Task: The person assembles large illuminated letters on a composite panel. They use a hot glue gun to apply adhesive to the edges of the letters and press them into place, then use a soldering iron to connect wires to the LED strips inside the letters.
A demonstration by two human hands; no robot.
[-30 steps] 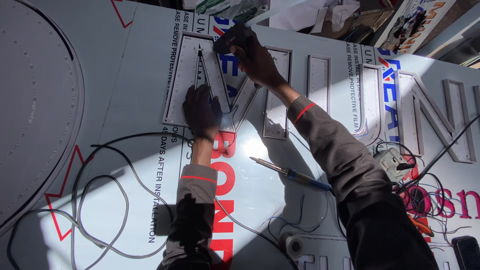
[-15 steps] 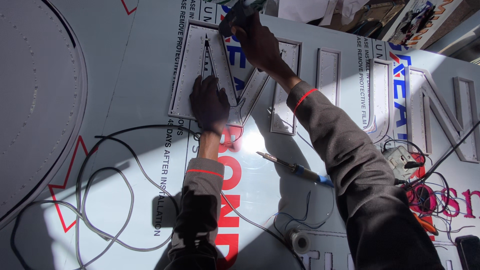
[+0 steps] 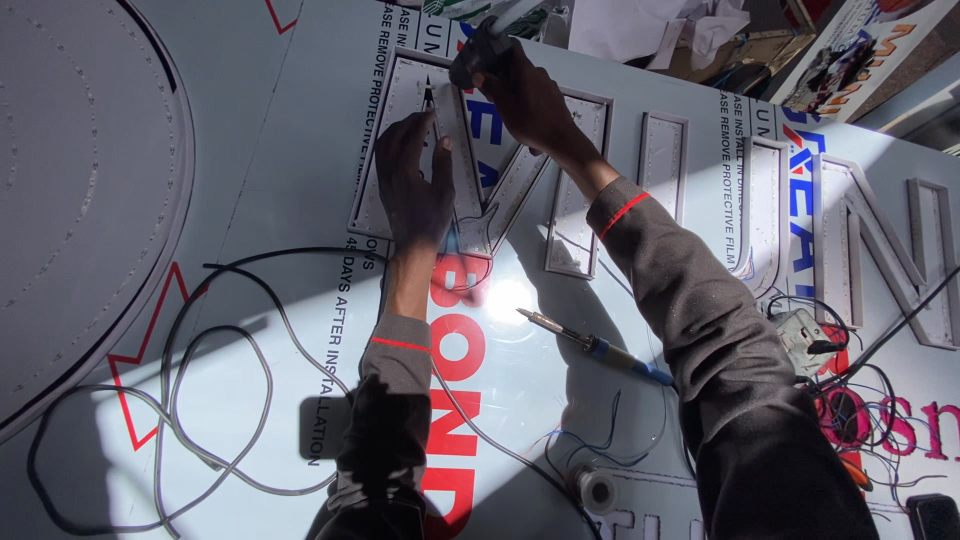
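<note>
My left hand (image 3: 413, 185) lies flat, fingers spread, on a raised grey channel letter (image 3: 400, 150) fixed to a large pale sign panel (image 3: 290, 150). My right hand (image 3: 520, 90) is above it, shut on a dark tool (image 3: 470, 58) whose thin tip (image 3: 428, 98) points down at the letter just above my left fingertips. Both arms wear grey sleeves with a red stripe.
A soldering iron with a blue handle (image 3: 590, 345) lies on the panel below the letters. Grey and black cables (image 3: 200, 400) loop at lower left. A solder spool (image 3: 598, 490), thin wires, a small power unit (image 3: 800, 335) and more channel letters (image 3: 880, 260) sit to the right. A round riveted panel (image 3: 80, 170) lies left.
My view has drifted, so the letters and both hands sit lower in the frame. My right hand with the tool has come closer to my left hand on the letter.
</note>
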